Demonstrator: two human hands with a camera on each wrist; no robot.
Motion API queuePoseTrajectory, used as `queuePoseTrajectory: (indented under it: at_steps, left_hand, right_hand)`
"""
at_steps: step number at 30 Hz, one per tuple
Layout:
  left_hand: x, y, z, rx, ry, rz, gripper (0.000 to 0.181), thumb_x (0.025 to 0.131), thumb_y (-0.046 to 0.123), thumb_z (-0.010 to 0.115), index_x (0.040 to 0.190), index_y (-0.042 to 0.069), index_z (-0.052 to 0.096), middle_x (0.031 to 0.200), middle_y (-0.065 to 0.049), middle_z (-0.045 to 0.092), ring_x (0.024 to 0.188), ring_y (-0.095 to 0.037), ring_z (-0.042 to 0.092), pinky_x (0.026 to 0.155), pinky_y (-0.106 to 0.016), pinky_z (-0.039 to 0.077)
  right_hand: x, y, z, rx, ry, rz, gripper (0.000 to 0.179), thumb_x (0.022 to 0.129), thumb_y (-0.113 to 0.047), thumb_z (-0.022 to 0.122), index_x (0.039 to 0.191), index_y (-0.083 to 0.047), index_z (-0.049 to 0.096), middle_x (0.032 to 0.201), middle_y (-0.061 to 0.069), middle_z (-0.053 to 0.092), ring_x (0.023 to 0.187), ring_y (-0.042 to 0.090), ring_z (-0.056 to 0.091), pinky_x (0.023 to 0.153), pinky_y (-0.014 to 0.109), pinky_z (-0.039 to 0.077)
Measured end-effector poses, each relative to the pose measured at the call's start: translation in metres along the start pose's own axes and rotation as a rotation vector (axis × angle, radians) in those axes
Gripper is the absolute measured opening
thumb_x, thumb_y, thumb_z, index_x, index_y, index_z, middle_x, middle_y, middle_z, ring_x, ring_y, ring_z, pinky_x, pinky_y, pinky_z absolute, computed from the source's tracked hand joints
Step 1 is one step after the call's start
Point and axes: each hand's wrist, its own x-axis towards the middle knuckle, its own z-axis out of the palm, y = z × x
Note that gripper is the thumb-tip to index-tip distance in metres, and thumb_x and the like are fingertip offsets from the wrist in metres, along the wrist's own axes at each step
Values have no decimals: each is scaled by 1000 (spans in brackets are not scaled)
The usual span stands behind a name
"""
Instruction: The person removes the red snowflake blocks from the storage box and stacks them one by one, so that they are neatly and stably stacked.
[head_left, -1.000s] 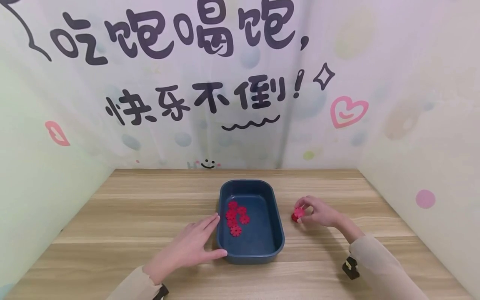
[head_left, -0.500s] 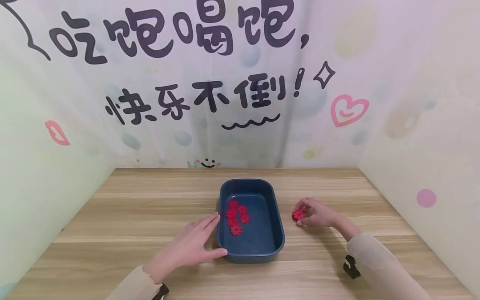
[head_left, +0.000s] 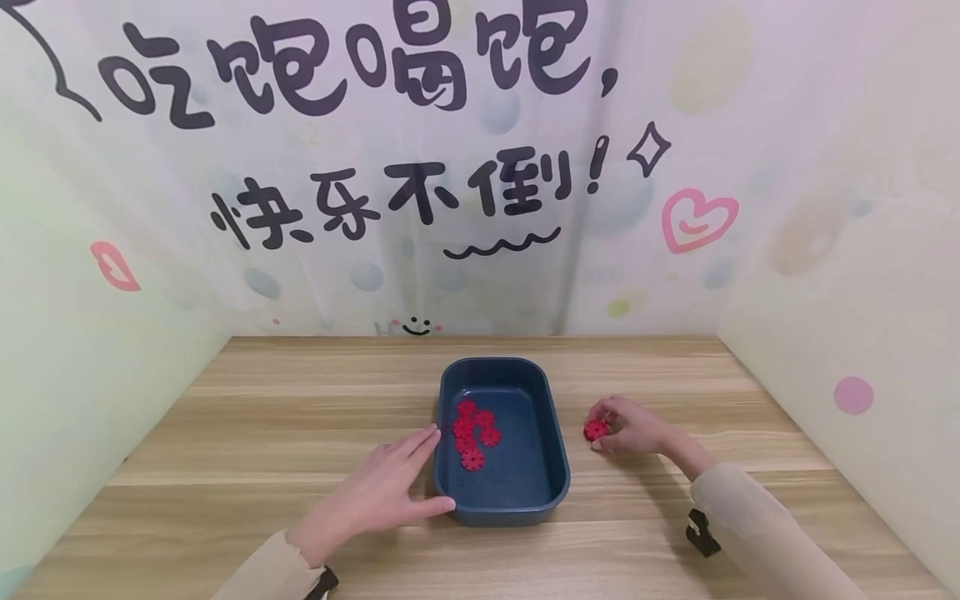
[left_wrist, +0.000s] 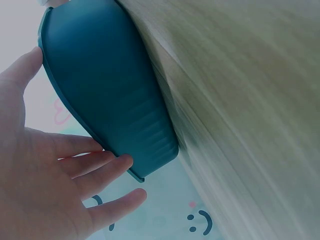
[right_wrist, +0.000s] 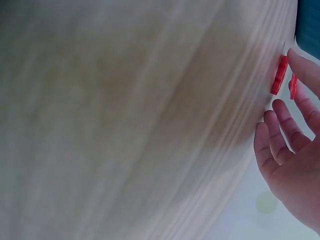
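A dark blue rectangular tray (head_left: 532, 467) stands on the table with several red notched discs (head_left: 472, 460) lying inside toward its left. My left hand (head_left: 375, 492) touches the tray's left rim with fingers extended and thumb at the near corner; the left wrist view has the fingertips along that rim. To the right of the tray, my right hand (head_left: 633, 427) pinches a red notched disc (right_wrist: 293, 86) between thumb and index finger. Close beneath it, a thicker red notched piece (right_wrist: 280, 75) lies on the table. In the head view the two overlap as one red round (head_left: 596, 430).
The wood-grain table (head_left: 300, 417) reaches a patterned back curtain (head_left: 480, 283) with dark lettering. Pale walls close in on both sides. Each wrist carries a black strap piece (head_left: 702, 533) by the beige sleeve.
My right hand has lowered the held disc, which stood out above the red piece on the table and now lines up over it. The left hand and tray keep their place.
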Motion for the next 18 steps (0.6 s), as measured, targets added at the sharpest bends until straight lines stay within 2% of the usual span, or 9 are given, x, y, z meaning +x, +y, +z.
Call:
queuePoseTrajectory:
  at_steps: [13, 18]
  left_hand:
    - [0, 1, -2, -6, -13, -8, 86, 76, 63, 49, 134, 0, 35, 137, -12, 33, 119, -29, 37, 90, -49, 34]
    - [0, 0, -1, 8, 0, 5, 86, 77, 63, 48, 133, -1, 36, 136, -12, 34, 118, -29, 38, 90, -48, 34]
  right_hand:
    - [2, 3, 0, -12, 9, -11, 30, 70, -15, 74, 94, -8, 57, 88, 2, 48, 83, 22, 46, 71, 37, 40]
    - [2, 3, 1, -21, 8, -25, 30, 70, -13, 74, 94, -8, 57, 88, 2, 48, 83, 23, 46, 71, 37, 39]
